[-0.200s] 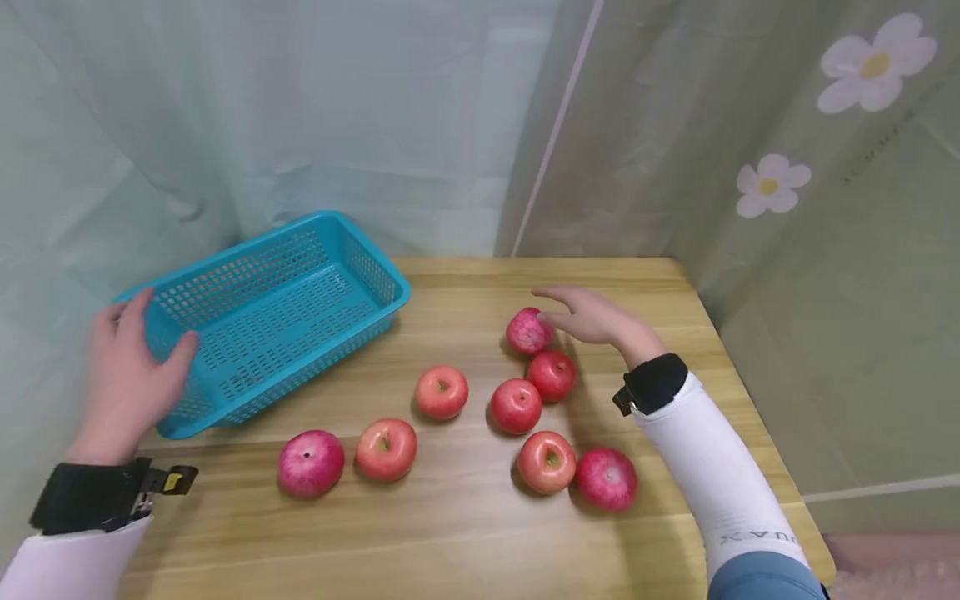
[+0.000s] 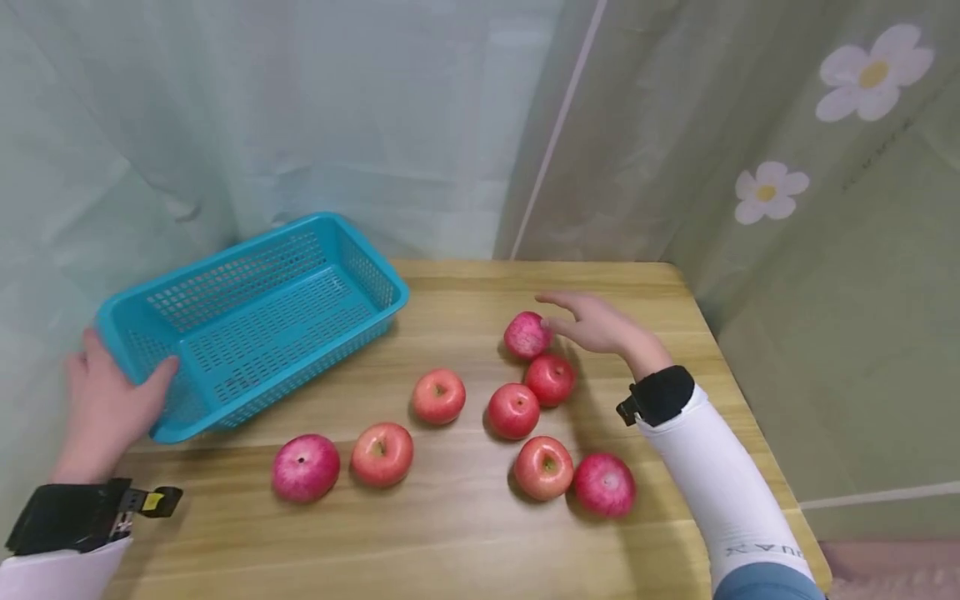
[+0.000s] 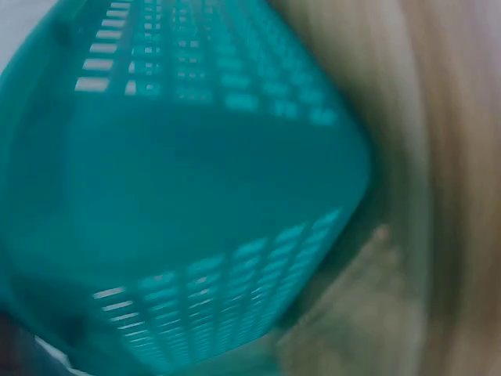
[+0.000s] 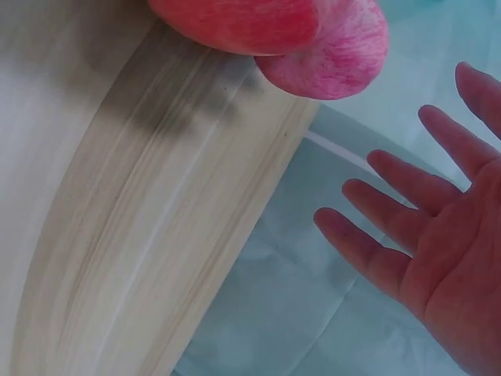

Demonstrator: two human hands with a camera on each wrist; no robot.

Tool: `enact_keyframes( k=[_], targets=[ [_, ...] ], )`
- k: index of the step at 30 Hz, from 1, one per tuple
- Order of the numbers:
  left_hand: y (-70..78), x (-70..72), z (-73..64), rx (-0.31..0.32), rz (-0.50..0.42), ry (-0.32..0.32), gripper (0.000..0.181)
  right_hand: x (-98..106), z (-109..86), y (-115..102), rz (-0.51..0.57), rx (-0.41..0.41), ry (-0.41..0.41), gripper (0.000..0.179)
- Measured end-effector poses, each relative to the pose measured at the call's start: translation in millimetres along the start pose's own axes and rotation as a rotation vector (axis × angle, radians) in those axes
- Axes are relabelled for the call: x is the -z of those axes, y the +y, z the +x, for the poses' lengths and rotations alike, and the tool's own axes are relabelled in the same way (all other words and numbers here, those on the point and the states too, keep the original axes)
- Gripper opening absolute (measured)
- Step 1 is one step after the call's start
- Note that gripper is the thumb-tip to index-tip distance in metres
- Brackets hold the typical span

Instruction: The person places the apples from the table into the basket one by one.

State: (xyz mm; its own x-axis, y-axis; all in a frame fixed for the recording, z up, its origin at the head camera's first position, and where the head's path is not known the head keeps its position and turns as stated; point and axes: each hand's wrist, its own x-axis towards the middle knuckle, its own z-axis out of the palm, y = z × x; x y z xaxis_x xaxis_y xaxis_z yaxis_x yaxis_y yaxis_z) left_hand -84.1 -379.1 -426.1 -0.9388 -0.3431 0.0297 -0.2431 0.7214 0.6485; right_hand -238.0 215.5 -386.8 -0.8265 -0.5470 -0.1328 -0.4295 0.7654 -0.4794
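Note:
A blue perforated plastic basket (image 2: 300, 335) stands at the left. My left hand (image 2: 108, 408) is at its near left end, fingers outside the rim and thumb overlapping the end wall in the head view. The left wrist view is blurred and filled by the basket (image 3: 188, 172). My right hand (image 2: 596, 325) hovers at the back right beside a pink streaked apple (image 2: 527, 335), its thumb tip overlapping the apple's edge. In the right wrist view that right hand (image 4: 438, 251) has spread fingers and holds nothing; the pink apple (image 4: 329, 59) shows above.
On the wooden table (image 2: 450, 550), more apples lie loose: a red apple (image 2: 551, 380) and others in the right cluster, a pale red apple (image 2: 439, 396) in the middle, and a pink apple (image 2: 306, 468) near the basket. A curtain (image 2: 390, 125) hangs behind the table.
My left hand has shifted left and a little toward me, its fingers passing from over the basket's rim to outside it. The right hand, basket and apples hold their places.

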Motion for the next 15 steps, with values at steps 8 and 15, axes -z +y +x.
enact_keyframes(
  k=[8,15],
  targets=[
    [-16.8,-8.2,-1.4,0.097,-0.184,-0.175,0.098,-4.4,-6.6,1.6,0.008,0.003,0.007,0.054],
    [-20.3,-13.5,0.1,0.113,-0.179,-0.121,0.092,-4.0,-7.0,2.2,0.012,-0.004,0.01,0.055]
  ],
)
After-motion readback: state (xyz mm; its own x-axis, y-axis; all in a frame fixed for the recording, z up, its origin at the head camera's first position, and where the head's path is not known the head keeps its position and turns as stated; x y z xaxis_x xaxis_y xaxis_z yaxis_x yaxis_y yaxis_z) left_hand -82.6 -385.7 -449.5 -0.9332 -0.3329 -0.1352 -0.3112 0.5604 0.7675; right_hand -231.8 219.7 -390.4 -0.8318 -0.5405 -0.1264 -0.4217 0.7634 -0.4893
